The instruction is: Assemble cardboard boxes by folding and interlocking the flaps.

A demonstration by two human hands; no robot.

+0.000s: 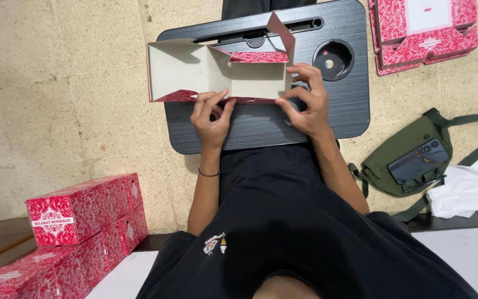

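A small black desk (327,119) is set on a speckled beige floor (73,111). At its near edge, a half-folded red-and-white carton (195,69), seen empty, is pinched by the left hand (211,116) and right hand (305,105). Finished red boxes (78,213) are stacked at the left.

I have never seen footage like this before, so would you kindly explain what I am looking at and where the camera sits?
There is one picture, taken by a camera worn on a person's head and looking down, so you see their own arms and black shirt from above. No machine is involved: the left hand and right hand are bare. Both pinch the near edge of a half-folded red and white carton, which lies open on a small black lap table on the floor. Finished red boxes are stacked at the left, flat cartons lie at the upper right, and a green bag with a phone on it sits at the right.
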